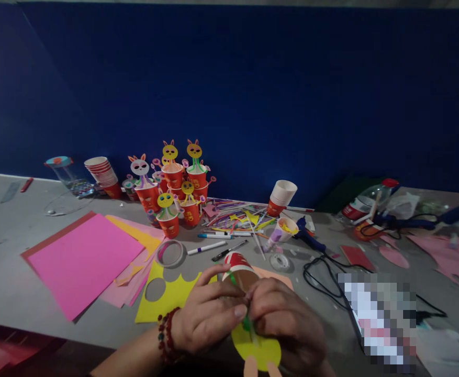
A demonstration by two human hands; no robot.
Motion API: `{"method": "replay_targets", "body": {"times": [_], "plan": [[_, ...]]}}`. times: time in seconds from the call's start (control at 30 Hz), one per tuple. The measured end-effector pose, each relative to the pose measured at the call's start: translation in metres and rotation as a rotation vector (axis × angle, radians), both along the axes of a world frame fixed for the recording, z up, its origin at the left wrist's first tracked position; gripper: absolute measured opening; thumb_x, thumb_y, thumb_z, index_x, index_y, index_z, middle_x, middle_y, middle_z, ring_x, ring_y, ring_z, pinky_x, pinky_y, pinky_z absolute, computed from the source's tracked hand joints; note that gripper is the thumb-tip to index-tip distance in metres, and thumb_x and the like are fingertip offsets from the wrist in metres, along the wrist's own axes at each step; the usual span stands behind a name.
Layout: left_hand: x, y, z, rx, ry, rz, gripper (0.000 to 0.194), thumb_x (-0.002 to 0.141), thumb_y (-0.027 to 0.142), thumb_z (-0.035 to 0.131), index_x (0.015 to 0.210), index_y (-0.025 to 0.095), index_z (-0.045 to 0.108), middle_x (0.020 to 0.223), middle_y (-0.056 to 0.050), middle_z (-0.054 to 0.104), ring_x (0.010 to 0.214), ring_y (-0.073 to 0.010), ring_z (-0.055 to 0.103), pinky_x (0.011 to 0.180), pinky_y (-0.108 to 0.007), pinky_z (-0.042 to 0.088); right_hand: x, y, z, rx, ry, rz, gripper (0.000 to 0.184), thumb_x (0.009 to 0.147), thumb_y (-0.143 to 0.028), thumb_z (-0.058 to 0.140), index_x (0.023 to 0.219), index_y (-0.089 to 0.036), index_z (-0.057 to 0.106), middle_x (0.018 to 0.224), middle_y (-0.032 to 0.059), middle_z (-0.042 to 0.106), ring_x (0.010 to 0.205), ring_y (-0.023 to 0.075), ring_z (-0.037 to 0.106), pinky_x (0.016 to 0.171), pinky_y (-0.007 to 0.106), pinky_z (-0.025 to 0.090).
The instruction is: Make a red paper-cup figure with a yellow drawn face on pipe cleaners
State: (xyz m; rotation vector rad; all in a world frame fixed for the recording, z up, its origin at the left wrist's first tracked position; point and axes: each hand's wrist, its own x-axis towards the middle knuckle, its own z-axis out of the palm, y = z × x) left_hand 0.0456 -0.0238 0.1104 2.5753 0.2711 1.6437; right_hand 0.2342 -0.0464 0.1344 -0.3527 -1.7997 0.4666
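Note:
Close to me, both hands work on a paper cup bunny: a red-and-white paper cup [237, 260] lies tilted with its mouth toward me, and a yellow round paper head [261, 355] with peach ears hangs at the near end. A thin green stem [246, 322] runs between cup and head. My left hand [209, 314], with a red bead bracelet [166, 335], has its thumb pressed on the stem and its index finger by the cup's rim. My right hand [286, 319] pinches at the stem beside it; the fingertips nearly meet and hide what lies between them.
Finished cup bunnies [168, 199] stand in a cluster at the back. Pink paper sheets [86, 256] and a cut yellow sheet [162, 298] lie left. Pens [208, 247], tape [169, 253] and loose sticks [233, 212] fill the middle. A blue glue gun [310, 238] with a black cord lies right.

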Motion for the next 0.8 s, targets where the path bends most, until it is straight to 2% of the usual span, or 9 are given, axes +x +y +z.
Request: {"method": "replay_targets", "body": {"times": [0.2,0.3,0.4,0.53,0.67,0.8], "plan": [[-0.0009,0.0000,-0.0033,-0.044,0.015,-0.006,0.021,0.102,0.017,0.043,0.117,0.016,0.057,0.093,-0.005,0.076,0.095,-0.0145,0.071,0.116,-0.044,0.039,0.0016,-0.0009,-0.0034,0.037,0.000,-0.018,0.007,0.093,-0.018,0.065,0.087,-0.017,0.067,0.077,0.0062,0.069,0.077,0.0202,0.065,0.070,0.036,0.060],[-0.0004,0.0002,-0.0061,-0.017,0.001,-0.014,0.021,0.102,0.016,0.042,0.118,0.014,0.056,0.092,-0.005,0.076,0.096,-0.0159,0.071,0.116,-0.047,0.039,0.0023,-0.0007,-0.0052,0.019,-0.003,-0.013,0.010,0.094,-0.017,0.063,0.086,-0.018,0.067,0.076,0.0050,0.068,0.077,0.0198,0.064,0.072,0.037,0.061],[0.0004,-0.0002,-0.0058,-0.009,-0.005,-0.019,0.022,0.102,0.013,0.041,0.119,0.012,0.054,0.088,-0.005,0.076,0.097,-0.0168,0.071,0.116,-0.049,0.038,0.0015,-0.0001,-0.0029,0.018,-0.009,0.003,0.009,0.096,-0.020,0.061,0.088,-0.019,0.065,0.074,0.0040,0.068,0.075,0.0193,0.064,0.070,0.037,0.060],[0.0008,-0.0017,-0.0022,-0.034,0.011,-0.014,0.020,0.103,0.015,0.041,0.114,0.012,0.057,0.089,-0.005,0.076,0.096,-0.0149,0.071,0.117,-0.044,0.037,-0.0014,-0.0009,-0.0010,-0.029,0.022,0.013,0.002,0.095,-0.023,0.064,0.093,-0.022,0.064,0.074,0.0031,0.067,0.071,0.0193,0.066,0.068,0.037,0.059],[0.0007,-0.0031,0.0010,-0.016,0.003,0.008,0.019,0.102,0.013,0.041,0.109,0.013,0.059,0.090,-0.004,0.076,0.093,-0.0131,0.071,0.117,-0.041,0.037,-0.0030,-0.0022,-0.0036,-0.085,0.094,0.022,0.012,0.092,-0.024,0.068,0.103,-0.022,0.063,0.077,0.0035,0.069,0.071,0.0194,0.067,0.070,0.037,0.058],[0.0002,-0.0027,0.0005,-0.006,0.006,0.012,0.020,0.102,0.014,0.041,0.113,0.014,0.057,0.090,-0.004,0.076,0.094,-0.0143,0.071,0.116,-0.043,0.038,-0.0013,-0.0021,-0.0026,-0.046,0.016,0.004,0.012,0.093,-0.021,0.064,0.104,-0.019,0.067,0.082,0.0070,0.071,0.075,0.0207,0.067,0.069,0.037,0.057]]}}
